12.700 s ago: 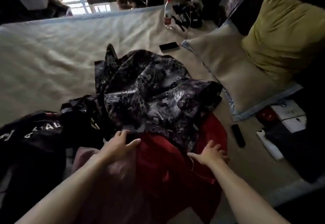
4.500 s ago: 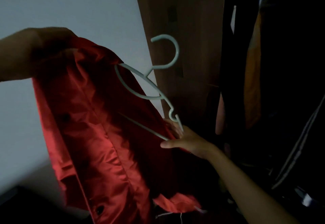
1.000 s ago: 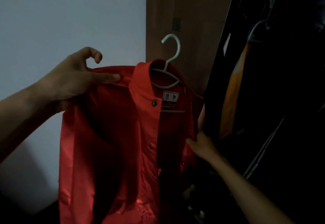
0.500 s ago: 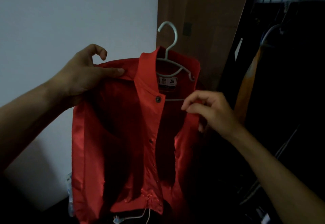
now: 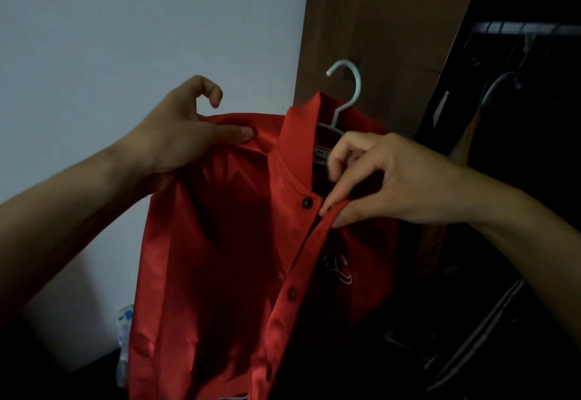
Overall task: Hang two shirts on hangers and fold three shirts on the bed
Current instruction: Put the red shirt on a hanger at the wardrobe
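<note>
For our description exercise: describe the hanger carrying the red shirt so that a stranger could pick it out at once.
Start at the brown wooden wardrobe panel beside the pale wall. In front of it, two hands hold up a shiny red button-up shirt. The pale mint plastic hanger rises from its collar, its hook free in the air, unlike the darker hanger on the wardrobe rail.

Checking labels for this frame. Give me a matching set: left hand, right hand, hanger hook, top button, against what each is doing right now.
1 left hand
2 right hand
3 hanger hook
4 top button

a unfastened
b pinches the red shirt's front edge
c grips the shirt's shoulder
d sticks up above the collar, on no rail

1-c, 2-b, 3-d, 4-a
</note>
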Available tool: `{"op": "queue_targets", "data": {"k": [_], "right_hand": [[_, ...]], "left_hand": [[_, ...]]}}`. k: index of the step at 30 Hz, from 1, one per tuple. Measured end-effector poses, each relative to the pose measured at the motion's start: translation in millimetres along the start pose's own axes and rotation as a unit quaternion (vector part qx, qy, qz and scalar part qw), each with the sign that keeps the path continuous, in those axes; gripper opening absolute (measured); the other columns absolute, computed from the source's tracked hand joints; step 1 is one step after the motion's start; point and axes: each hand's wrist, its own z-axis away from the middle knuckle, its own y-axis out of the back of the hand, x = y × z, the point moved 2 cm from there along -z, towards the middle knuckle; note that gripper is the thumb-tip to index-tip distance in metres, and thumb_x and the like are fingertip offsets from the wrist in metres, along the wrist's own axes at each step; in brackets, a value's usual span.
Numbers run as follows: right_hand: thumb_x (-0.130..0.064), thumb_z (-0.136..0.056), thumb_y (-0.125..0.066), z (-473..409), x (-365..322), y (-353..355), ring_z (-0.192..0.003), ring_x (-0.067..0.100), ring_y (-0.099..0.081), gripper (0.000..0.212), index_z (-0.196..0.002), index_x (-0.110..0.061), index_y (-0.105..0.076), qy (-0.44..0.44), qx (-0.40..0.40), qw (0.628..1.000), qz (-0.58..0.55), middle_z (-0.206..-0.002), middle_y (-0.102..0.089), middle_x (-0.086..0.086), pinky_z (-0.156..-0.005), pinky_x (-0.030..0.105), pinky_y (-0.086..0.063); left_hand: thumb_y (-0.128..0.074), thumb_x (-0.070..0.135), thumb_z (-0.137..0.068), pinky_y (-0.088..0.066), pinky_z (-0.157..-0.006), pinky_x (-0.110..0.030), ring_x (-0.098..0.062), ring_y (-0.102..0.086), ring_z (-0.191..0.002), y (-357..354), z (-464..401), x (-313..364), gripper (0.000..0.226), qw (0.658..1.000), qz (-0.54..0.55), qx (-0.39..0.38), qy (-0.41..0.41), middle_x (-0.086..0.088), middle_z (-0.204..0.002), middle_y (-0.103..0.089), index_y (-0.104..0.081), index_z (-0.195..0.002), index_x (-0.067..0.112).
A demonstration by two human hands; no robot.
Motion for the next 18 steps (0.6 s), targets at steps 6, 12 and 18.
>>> {"op": "queue_targets", "data": {"k": [6,12,18], "right_hand": [[-0.025,-0.075,-0.085,-8.0,3.6,-34.9,-0.094,0.006,-0.073,0.019,-0.089,-0.014,-0.082,-0.044,0.018,0.992,-0.117,-0.093,-0.079,-0.005,-0.098,0.036,-0.055],[-0.015,-0.074,-0.084,-6.2,12.7,-29.2,-0.086,0.014,-0.076,0.017,-0.087,-0.005,-0.079,-0.041,0.08,0.977,-0.193,-0.088,-0.079,0.003,-0.085,0.023,-0.059],[-0.015,-0.074,-0.085,-10.5,17.2,-32.5,-0.087,0.012,-0.075,0.015,-0.085,-0.006,-0.078,-0.046,0.098,0.971,-0.211,-0.087,-0.079,0.002,-0.085,0.02,-0.057]], "left_hand": [[-0.083,0.011,-0.081,-0.03,-0.034,-0.018,-0.01,-0.034,-0.033,-4.8,0.9,3.4,0.047,1.0,0.017,-0.014,-0.001,0.0,-0.053,-0.041,-0.04,-0.093,0.026],[-0.084,0.013,-0.081,-0.035,-0.052,-0.028,-0.019,-0.039,-0.054,-6.0,-3.4,1.8,0.047,0.999,0.037,-0.023,0.005,-0.007,-0.061,-0.042,-0.04,-0.09,0.027],[-0.084,0.01,-0.081,-0.036,-0.054,-0.029,-0.019,-0.041,-0.054,-13.7,-6.8,-1.7,0.047,0.998,0.051,-0.042,0.011,-0.011,-0.067,-0.046,-0.04,-0.089,0.028]]}}
